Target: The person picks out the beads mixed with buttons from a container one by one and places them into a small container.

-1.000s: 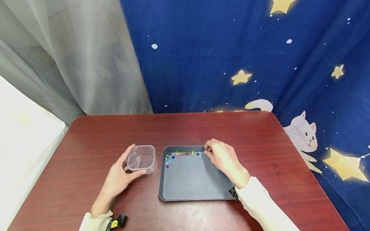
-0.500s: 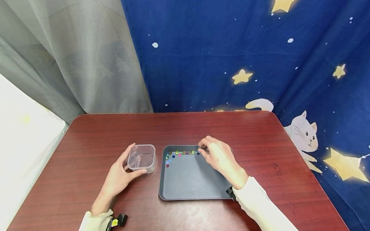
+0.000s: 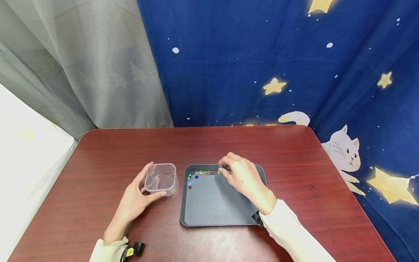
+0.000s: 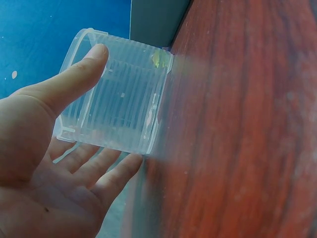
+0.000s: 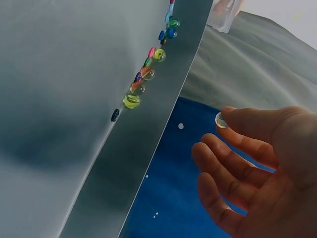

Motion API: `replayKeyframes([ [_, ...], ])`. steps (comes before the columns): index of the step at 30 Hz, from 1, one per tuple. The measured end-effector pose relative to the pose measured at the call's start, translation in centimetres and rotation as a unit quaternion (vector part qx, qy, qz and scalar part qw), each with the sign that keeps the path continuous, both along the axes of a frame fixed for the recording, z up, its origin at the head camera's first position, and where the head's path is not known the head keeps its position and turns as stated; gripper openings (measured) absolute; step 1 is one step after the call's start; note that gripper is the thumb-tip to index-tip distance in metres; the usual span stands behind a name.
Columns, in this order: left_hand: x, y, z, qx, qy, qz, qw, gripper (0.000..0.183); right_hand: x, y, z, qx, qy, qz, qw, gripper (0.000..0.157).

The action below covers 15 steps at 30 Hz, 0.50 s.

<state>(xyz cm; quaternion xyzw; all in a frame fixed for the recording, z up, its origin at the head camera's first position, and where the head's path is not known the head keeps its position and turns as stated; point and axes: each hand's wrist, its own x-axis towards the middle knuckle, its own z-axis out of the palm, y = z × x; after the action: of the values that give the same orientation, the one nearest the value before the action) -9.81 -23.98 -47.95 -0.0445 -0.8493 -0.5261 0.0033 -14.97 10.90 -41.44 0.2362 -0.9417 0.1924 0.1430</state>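
Observation:
My left hand (image 3: 133, 201) grips a clear square plastic box (image 3: 165, 187) on the table, left of the tray. In the left wrist view, the thumb lies along one side of the box (image 4: 121, 94) and the fingers reach round the other. A yellow-green patch shows at its bottom corner; I cannot tell what it is. My right hand (image 3: 247, 178) is above the far rim of the grey tray (image 3: 222, 203). Between its thumb and index finger it pinches a small clear marble (image 5: 221, 120). Several marbles (image 5: 132, 102) and flat coloured discs (image 5: 115, 115) lie along the tray's far edge.
More small discs (image 3: 190, 184) lie by the tray's left wall. The tray stands on a reddish-brown wooden table (image 3: 203, 145). Behind the table hang a grey curtain (image 3: 124, 72) and a blue star-patterned curtain (image 3: 229, 65).
My right hand has moved left along the tray's far edge with the marble, uncovering the tray's far right corner. The left hand and the box have stayed in place.

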Motion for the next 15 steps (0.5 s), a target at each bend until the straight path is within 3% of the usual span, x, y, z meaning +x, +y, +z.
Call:
replayKeyframes([
  [15,-0.04,-0.04,-0.01,-0.004,-0.003,0.001,1.0000,0.104,-0.04,-0.68,0.18,0.000,-0.005,0.007,1.000,0.012],
])
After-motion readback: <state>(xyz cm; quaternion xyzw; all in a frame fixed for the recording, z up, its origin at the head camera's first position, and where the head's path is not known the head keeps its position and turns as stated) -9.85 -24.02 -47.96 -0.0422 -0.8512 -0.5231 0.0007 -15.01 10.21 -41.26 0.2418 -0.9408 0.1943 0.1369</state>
